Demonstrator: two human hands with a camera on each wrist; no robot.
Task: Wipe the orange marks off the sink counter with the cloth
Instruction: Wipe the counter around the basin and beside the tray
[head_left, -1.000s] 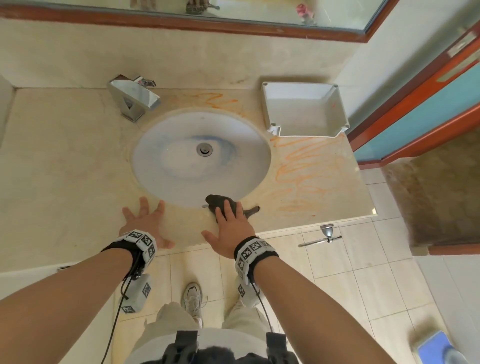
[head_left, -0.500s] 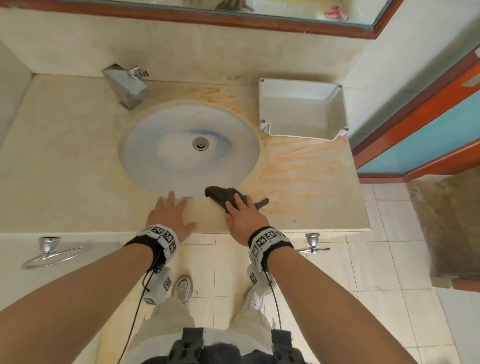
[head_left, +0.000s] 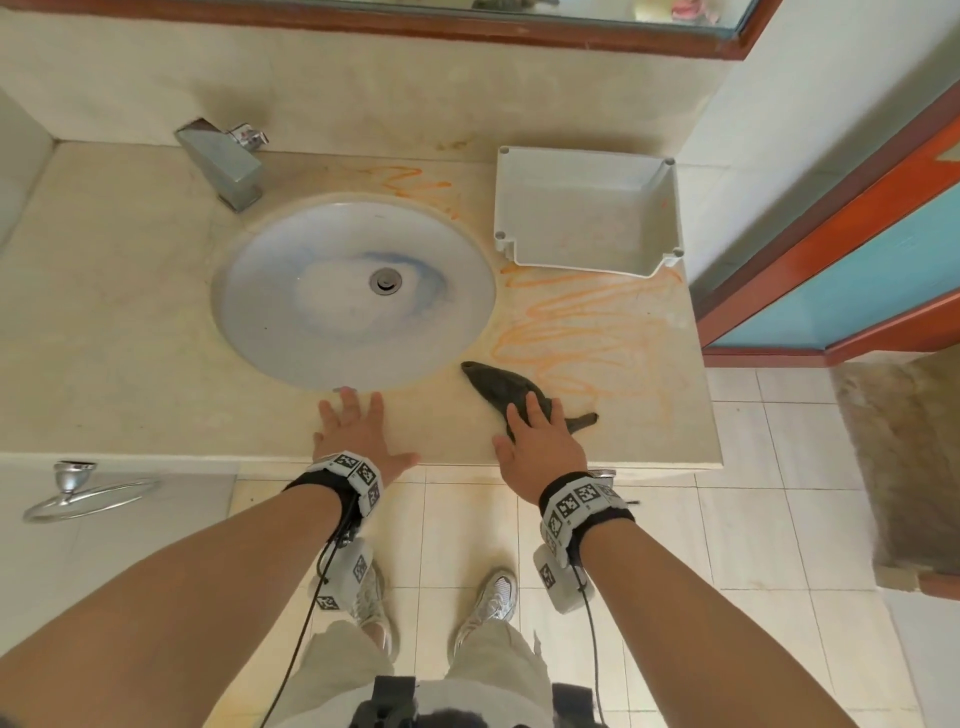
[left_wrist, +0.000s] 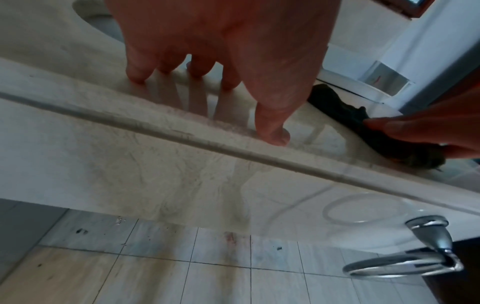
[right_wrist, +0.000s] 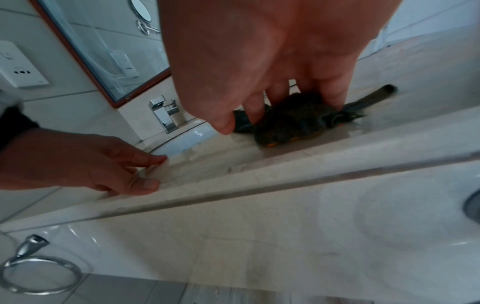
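Observation:
Orange scribbles (head_left: 582, 332) cover the beige counter (head_left: 104, 338) right of the round sink (head_left: 291, 312); a smaller orange patch (head_left: 415, 182) lies behind the sink. A dark crumpled cloth (head_left: 501, 387) lies at the near left edge of the big scribbles. My right hand (head_left: 535, 431) presses its fingers down on the cloth's near end (right_wrist: 293, 121), thumb off to the side. My left hand (head_left: 353, 426) lies flat on the counter, fingertips at the sink's front rim. The left wrist view shows those fingers (left_wrist: 207, 61) spread on the stone and the cloth (left_wrist: 384, 139) beyond.
An empty white tray (head_left: 582, 218) stands at the back right against the wall. A chrome faucet (head_left: 223, 161) is behind the sink on the left. A towel ring (head_left: 83, 491) hangs below the counter's front. A doorway is on the right.
My right hand has slid the cloth to the right along the counter's front, from before the sink to the edge of the orange scribbles. My left hand has shifted right too.

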